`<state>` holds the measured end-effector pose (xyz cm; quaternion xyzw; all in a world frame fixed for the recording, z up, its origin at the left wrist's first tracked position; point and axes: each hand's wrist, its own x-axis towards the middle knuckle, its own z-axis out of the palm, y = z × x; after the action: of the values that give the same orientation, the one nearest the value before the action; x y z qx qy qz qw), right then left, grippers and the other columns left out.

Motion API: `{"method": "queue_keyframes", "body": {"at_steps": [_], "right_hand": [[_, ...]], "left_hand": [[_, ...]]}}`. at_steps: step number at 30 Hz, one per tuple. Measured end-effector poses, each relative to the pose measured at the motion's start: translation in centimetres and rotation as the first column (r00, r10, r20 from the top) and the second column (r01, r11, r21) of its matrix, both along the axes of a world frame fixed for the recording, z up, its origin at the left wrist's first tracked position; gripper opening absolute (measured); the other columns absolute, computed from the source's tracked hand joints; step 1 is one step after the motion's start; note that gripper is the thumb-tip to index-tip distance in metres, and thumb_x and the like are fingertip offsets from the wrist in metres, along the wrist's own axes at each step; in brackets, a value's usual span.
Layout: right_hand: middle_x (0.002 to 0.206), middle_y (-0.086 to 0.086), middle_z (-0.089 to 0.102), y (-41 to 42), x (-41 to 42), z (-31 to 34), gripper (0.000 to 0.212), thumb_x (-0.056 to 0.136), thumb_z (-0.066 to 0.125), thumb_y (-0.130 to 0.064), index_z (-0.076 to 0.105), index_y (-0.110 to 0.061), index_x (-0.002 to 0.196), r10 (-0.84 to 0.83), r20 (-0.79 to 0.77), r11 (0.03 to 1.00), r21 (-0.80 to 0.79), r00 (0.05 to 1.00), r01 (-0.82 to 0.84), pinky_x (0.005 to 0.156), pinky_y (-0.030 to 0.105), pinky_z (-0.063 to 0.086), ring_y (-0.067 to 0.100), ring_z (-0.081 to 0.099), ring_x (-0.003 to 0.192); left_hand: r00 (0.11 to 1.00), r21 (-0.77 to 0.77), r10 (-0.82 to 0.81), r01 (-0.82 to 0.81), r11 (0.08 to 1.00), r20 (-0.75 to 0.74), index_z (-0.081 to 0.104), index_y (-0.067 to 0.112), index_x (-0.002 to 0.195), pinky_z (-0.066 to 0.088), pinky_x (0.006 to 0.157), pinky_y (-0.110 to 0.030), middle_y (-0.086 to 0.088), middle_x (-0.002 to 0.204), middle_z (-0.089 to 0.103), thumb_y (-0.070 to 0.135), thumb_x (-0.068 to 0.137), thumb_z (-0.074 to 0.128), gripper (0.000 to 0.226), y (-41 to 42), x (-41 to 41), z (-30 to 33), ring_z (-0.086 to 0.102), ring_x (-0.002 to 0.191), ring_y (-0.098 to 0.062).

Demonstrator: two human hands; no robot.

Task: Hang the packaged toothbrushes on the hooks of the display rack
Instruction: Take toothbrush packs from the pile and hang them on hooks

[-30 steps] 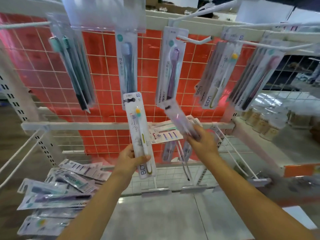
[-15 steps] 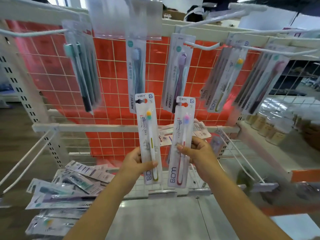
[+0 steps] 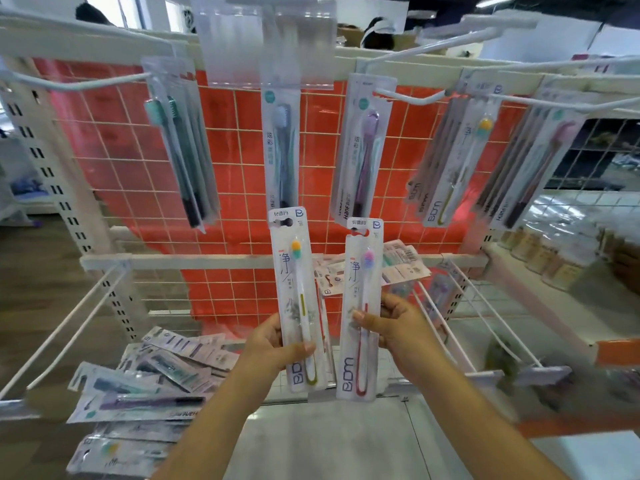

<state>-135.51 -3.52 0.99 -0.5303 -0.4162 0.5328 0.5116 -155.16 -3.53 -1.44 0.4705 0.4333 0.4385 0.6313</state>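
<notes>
Head view: left hand [image 3: 268,344], grip closed on the yellow-headed toothbrush pack [image 3: 298,299]. Right hand [image 3: 398,327], which a second ago was reaching among the lower packs, now grips a pink-headed pack [image 3: 360,306], upright beside the 1st. Both sit below the upper hooks [image 3: 408,97], ready for hanging; loose packs [image 3: 145,382] remain at the lower left.

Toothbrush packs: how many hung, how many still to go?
Done: five upper hooks carry packs, such as the purple toothbrush pack. In hand: left hand grips a yellow-handled pack, right hand a red-handled pack. Left: both, plus the loose pile.
</notes>
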Motion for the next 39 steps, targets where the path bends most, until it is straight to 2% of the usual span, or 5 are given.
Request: {"method": "queue_keyframes", "body": {"at_steps": [6, 13, 18, 30, 39], "right_hand": [[0.082, 0.0, 0.074, -0.8, 1.2, 0.3, 0.025, 0.077, 0.069, 0.001, 0.066, -0.011, 0.098, -0.04, -0.025, 0.999, 0.032, 0.999, 0.04, 0.059, 0.03, 0.056, 0.015, 0.071, 0.074], [0.092, 0.002, 0.074, -2.1, 3.6, 0.5, 0.021, 0.084, 0.063, -0.005, 0.065, -0.018, 0.101, -0.064, -0.042, 0.996, 0.066, 0.997, 0.067, 0.077, 0.044, 0.057, 0.02, 0.071, 0.084], [0.094, 0.003, 0.074, -3.1, 4.9, 0.3, 0.022, 0.091, 0.053, -0.007, 0.066, -0.02, 0.102, -0.056, -0.097, 0.994, 0.088, 0.994, 0.065, 0.07, 0.036, 0.059, 0.02, 0.071, 0.085], [0.08, -0.002, 0.074, -7.5, 9.2, 0.7, 0.024, 0.093, 0.048, -0.002, 0.065, -0.017, 0.098, -0.088, -0.068, 0.991, 0.093, 0.994, 0.094, 0.06, 0.029, 0.057, 0.014, 0.07, 0.071], [0.09, 0.001, 0.072, -12.1, 12.2, 3.2, 0.027, 0.094, 0.046, -0.001, 0.064, -0.017, 0.104, 0.001, -0.028, 0.994, 0.109, 1.0, 0.002, 0.059, 0.025, 0.054, 0.014, 0.069, 0.075]], "left_hand": [[0.998, 0.006, -0.068, 0.068, 0.998, -0.018, 0.06, 0.012, 0.108, 0.055, 0.082, -0.048, -0.009, 0.097, 0.073, 0.0, 0.063, 0.078, 0.05, -0.4, 1.9, 0.1, 0.07, 0.091, -0.028], [0.993, 0.019, -0.113, 0.114, 0.993, -0.029, 0.059, 0.012, 0.107, 0.059, 0.072, -0.035, -0.007, 0.097, 0.073, -0.007, 0.075, 0.066, 0.038, -0.7, 4.3, 0.4, 0.07, 0.089, -0.024], [0.987, 0.033, -0.157, 0.157, 0.987, -0.022, 0.059, 0.01, 0.109, 0.057, 0.08, -0.042, -0.009, 0.099, 0.073, -0.006, 0.075, 0.066, 0.038, -0.9, 5.5, 0.6, 0.069, 0.092, -0.027], [0.986, 0.061, -0.166, 0.166, 0.984, 0.001, 0.059, 0.01, 0.11, 0.058, 0.077, -0.038, -0.009, 0.099, 0.073, 0.004, 0.062, 0.071, 0.049, -4.6, 9.8, 1.5, 0.07, 0.092, -0.027], [0.998, 0.097, -0.07, 0.07, 0.993, -0.001, 0.06, 0.016, 0.106, 0.054, 0.085, -0.044, -0.006, 0.099, 0.073, -0.005, 0.075, 0.068, 0.039, -10.6, 12.9, 2.3, 0.069, 0.095, -0.025]]}}
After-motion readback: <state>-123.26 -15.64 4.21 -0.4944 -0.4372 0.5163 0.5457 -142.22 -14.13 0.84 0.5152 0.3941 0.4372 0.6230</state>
